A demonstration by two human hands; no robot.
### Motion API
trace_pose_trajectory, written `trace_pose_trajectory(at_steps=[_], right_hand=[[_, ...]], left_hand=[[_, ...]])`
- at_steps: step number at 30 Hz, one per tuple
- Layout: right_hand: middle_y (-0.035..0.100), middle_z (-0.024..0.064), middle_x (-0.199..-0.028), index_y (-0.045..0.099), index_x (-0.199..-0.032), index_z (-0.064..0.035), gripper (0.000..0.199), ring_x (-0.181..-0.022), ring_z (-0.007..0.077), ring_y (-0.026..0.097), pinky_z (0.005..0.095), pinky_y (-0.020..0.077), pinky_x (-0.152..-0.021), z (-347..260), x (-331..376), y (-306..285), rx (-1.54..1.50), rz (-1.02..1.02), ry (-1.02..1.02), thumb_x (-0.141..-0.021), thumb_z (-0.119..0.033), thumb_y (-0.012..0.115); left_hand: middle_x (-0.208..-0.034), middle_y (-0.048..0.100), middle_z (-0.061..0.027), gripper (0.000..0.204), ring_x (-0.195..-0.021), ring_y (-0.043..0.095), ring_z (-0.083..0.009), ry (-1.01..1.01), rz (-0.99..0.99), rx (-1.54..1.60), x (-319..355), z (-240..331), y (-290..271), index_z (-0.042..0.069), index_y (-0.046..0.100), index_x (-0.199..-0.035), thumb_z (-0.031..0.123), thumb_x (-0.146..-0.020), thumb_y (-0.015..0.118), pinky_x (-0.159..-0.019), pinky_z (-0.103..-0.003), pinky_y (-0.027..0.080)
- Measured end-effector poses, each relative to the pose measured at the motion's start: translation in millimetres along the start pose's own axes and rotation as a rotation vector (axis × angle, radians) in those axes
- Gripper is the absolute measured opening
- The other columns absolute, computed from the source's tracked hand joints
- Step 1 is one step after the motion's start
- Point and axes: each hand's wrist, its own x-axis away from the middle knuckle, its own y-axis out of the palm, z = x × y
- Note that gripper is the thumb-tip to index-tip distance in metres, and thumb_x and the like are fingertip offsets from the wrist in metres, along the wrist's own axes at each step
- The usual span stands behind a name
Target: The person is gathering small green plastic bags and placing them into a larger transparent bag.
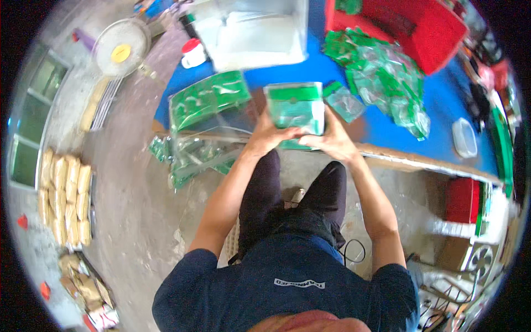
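Note:
A stack of clear plastic bags with green printed tops [294,108] is upright between my hands at the table's near edge. My left hand [267,134] grips its left side and my right hand [335,137] its right side, thumbs meeting across the lower front. Just right of the stack, a single small green-topped bag [346,104] lies on the blue table. To the left, a larger clear bag with a green band [210,99] droops over the table edge, with more green-and-clear bags [193,157] hanging beneath it.
A crumpled heap of green-and-clear bags [387,77] spreads before a red bin [440,36]. A white tub [251,58] stands at the far side of the blue table [442,119], beside a red-lidded jar [193,53]. A clear container [464,138] sits at right; a fan [120,48] stands left.

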Motion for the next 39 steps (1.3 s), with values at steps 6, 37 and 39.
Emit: trace_pose_trajectory(at_steps=[6, 37, 39], right_hand=[[0.06, 0.0101, -0.122, 0.042, -0.137, -0.0013, 0.072, -0.114, 0.0195, 0.057, 0.035, 0.0461, -0.099, 3, 10, 7, -0.273, 0.158, 0.172, -0.077, -0.01, 0.08], [0.068, 0.0114, -0.102, 0.059, -0.116, 0.0031, 0.055, -0.092, 0.0161, 0.063, 0.0331, 0.0517, -0.083, 7, 42, 5, 0.048, 0.095, 0.232, -0.075, -0.028, 0.079], [0.068, 0.0113, -0.103, 0.058, -0.118, 0.0031, 0.056, -0.094, 0.0164, 0.063, 0.0331, 0.0513, -0.084, 2, 45, 18, 0.103, 0.084, 0.228, -0.076, -0.029, 0.079]], left_hand=[[-0.135, 0.048, -0.0179, 0.094, -0.122, 0.05, -0.0243, 0.109, 0.345, -0.068, 18, -5, 16, 0.0, 0.019, -0.15, 0.017, -0.081, 0.081, -0.105, -0.038, 0.042], [-0.125, 0.056, -0.0107, 0.053, -0.115, 0.055, -0.0196, -0.147, 0.523, 0.881, 71, -14, 76, 0.003, 0.042, -0.139, 0.038, -0.101, 0.053, -0.1, -0.036, 0.043], [-0.119, 0.057, -0.0084, 0.054, -0.113, 0.055, -0.0195, -0.113, 0.595, 0.765, 71, -24, 78, 0.004, 0.043, -0.138, 0.045, -0.102, 0.046, -0.098, -0.035, 0.045]])
